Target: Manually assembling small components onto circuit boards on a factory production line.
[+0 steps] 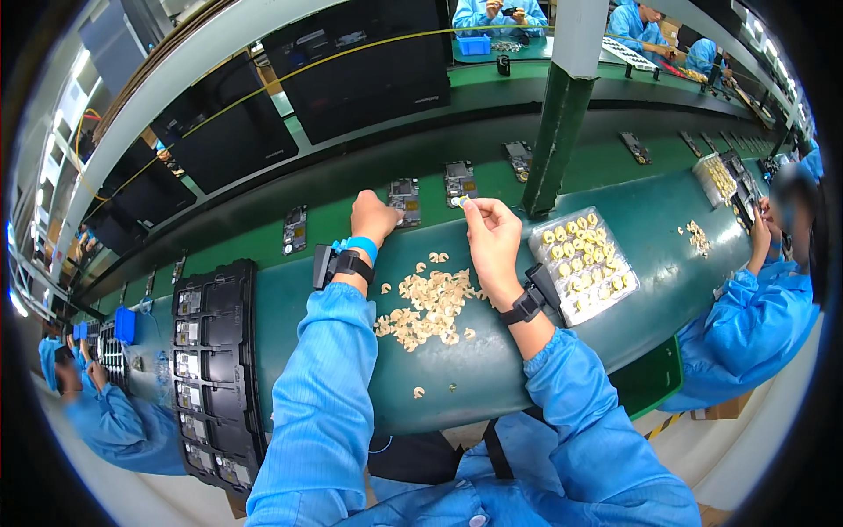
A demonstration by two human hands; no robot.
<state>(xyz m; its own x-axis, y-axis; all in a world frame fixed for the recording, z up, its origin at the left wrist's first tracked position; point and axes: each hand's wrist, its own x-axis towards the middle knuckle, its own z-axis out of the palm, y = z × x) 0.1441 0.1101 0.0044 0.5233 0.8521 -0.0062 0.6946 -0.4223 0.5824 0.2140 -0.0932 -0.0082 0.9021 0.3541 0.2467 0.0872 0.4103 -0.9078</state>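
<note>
Yellow discs (588, 260) fill a clear tray (587, 312), right of centre; boards (187, 334) line a black tray (233, 351), left. Right hand (494, 241) pinches a part (457, 201) between fingers; left hand's (372, 217) grip unclear.

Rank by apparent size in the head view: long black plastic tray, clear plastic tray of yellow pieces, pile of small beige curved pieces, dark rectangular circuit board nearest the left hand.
1. Black tray
2. Clear tray
3. Beige pile, loosely spread
4. Circuit board, clearly smallest

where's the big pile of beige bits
In the head view, the big beige pile lies near centre on the green table, between and below the left hand and right hand.
</note>
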